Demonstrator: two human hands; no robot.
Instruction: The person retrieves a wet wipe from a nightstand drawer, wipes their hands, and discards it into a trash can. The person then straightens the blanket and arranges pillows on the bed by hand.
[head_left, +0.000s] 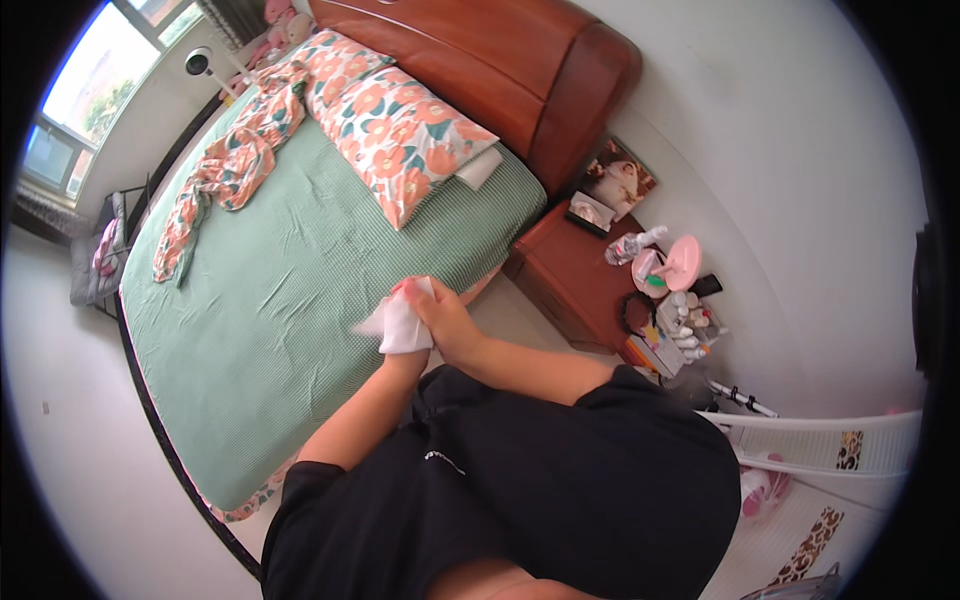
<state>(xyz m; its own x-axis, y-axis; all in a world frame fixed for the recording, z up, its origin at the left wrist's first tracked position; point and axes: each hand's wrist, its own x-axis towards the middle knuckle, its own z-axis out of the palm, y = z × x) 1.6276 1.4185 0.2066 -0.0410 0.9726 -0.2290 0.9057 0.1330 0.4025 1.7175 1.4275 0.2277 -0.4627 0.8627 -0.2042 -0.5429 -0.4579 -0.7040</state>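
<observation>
In front of my black T-shirt, a thin white cloth or wipe (405, 328) covers most of my left hand (409, 361), up to the wrist. My right hand (448, 315) is closed over the cloth from the right side, with its thumb lying on top. One loose corner of the white material sticks out to the left, above the bed. Under the cloth the left fingers are hidden, so their grip does not show. Beyond both hands lies a bed with a green checked sheet (300, 322).
Floral pillows (397, 131) rest by the wooden headboard (480, 52); a crumpled floral cover (232, 165) lies across the sheet. To the right stands a brown nightstand (559, 259) with a tissue box (591, 213), a bottle (622, 249), a round pink mirror (683, 262) and several small bottles.
</observation>
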